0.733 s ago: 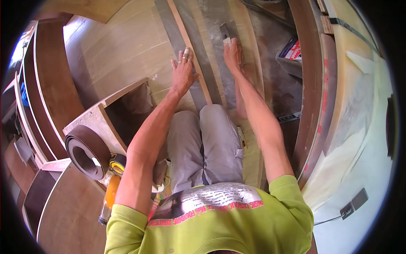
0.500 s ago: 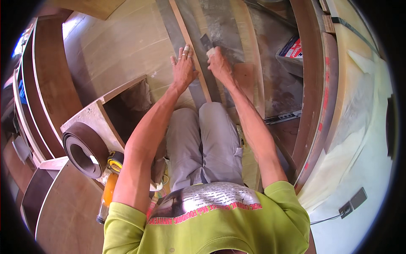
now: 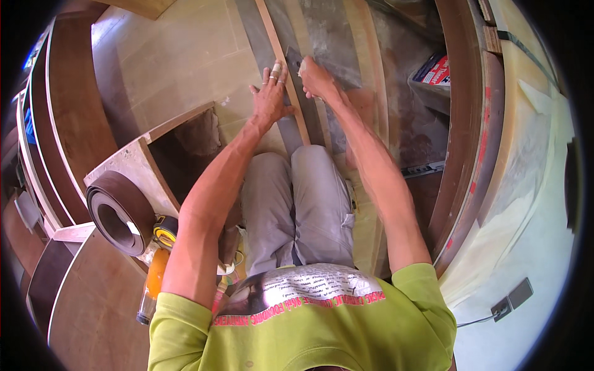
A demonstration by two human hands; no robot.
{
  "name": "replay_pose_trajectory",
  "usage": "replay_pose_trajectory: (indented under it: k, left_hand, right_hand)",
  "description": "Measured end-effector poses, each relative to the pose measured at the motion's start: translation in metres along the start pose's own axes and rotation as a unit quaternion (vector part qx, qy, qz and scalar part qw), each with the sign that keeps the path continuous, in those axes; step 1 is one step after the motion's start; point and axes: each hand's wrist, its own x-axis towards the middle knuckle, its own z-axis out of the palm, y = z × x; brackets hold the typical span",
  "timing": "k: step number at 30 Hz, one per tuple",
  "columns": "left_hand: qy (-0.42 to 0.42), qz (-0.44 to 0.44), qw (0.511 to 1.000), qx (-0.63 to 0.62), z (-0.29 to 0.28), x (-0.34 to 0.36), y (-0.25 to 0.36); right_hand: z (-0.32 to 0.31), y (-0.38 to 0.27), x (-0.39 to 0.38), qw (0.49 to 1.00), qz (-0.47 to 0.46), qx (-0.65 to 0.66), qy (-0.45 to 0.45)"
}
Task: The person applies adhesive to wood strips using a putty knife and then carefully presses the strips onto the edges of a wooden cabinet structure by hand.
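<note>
Left hand lies flat, fingers spread, pressing a narrow wooden strip. Right hand has its fingers clamped on a dark scraper just beside it.

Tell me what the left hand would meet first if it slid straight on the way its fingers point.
Probably nothing new: the left hand lies along the wooden strip, whose length looks free up to the picture's edge.

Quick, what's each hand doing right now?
Left hand: open, flat on the long pale wooden strip.
Right hand: closed on a small dark flat piece.
</note>
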Motion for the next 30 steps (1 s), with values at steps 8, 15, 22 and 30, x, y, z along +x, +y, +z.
replay_pose_trajectory:
  k: [8, 15, 22, 30]
  left_hand:
    - [0.002, -0.001, 1.0, -0.012, 0.004, 0.002, 0.002]
    - [0.001, -0.021, 1.0, -0.018, 0.005, 0.003, 0.003]
    - [-0.017, -0.027, 0.999, -0.016, 0.0, -0.002, 0.003]
    - [-0.021, -0.022, 0.999, -0.032, -0.004, 0.001, 0.009]
  right_hand:
    - [0.007, -0.009, -0.017, 0.994, -0.011, -0.106, 0.026]
    - [0.044, 0.05, -0.089, 0.994, -0.012, -0.104, 0.034]
    - [0.003, 0.0, -0.112, 0.981, 0.151, -0.039, -0.111]
    - [-0.012, -0.021, -0.013, 0.998, 0.065, -0.02, 0.003]
